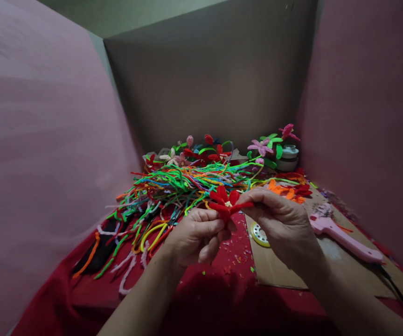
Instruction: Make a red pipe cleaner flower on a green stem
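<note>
A red fuzzy flower [224, 212] with a cluster of small pale beads at its centre is held up between both hands, above the red cloth. My left hand [201, 233] is closed around the underside of the flower, its fingers curled. From the right, my right hand [280, 224] pinches one red petal between thumb and fingertips. The flower's underside is hidden by my left fingers.
A heap of coloured pipe cleaners [184, 179] lies behind my hands. Finished flowers [260, 147] stand at the back. On a cardboard sheet [278, 270] at right are a pink glue gun [348, 238], a yellow-rimmed spool [258, 234] and orange petals [281, 190].
</note>
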Tool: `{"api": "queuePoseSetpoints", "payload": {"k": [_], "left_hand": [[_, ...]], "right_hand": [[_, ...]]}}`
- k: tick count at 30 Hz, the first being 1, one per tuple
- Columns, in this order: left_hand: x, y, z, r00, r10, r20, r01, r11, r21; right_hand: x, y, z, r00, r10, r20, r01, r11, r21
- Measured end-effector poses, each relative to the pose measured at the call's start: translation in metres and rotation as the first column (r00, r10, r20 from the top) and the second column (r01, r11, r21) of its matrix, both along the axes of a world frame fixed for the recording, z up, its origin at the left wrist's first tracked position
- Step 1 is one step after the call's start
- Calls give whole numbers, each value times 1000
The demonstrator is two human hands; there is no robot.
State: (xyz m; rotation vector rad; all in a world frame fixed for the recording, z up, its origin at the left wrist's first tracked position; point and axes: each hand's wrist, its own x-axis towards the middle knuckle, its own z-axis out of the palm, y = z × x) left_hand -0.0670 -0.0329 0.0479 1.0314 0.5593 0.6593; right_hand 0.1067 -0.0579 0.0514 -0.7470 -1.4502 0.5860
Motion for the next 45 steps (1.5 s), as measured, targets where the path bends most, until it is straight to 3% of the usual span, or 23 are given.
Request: {"api": "queuePoseSetpoints", "payload": {"k": [5,12,18,23,28,30,32,35,37,45], "left_hand": [[-2,1,-5,990,-79,115,87,994,-61],[2,-1,-13,939,-223,263,264,956,-132],[2,-3,-12,966,-166,198,184,980,-76],[0,-3,-12,981,-140,137,149,987,-54],[2,-3,-12,994,-27,110,34,997,-67],[5,-4,-11,994,35,103,-29,997,-67],[10,-5,-10,992,92,92,-88,995,-45],[16,-7,-12,985,168,51,-169,985,20],[18,-7,-14,977,214,-6,-213,974,72],[20,-10,-13,930,320,-180,-277,934,227]], "right_hand": [[0,6,-7,973,175,-152,-179,984,-13],[0,11,-6,938,287,-192,-278,958,72],[1,11,-5,971,190,-144,-179,980,92],[3,10,-6,979,186,-81,-178,979,98],[5,7,-5,983,180,-41,-177,981,76],[5,2,-2,991,130,26,-132,986,107],[2,-5,4,990,3,141,-30,982,189],[-5,-12,13,918,-246,310,133,929,344],[-9,-10,17,863,-346,368,181,892,414],[-13,3,11,834,-381,400,238,901,363]]}}
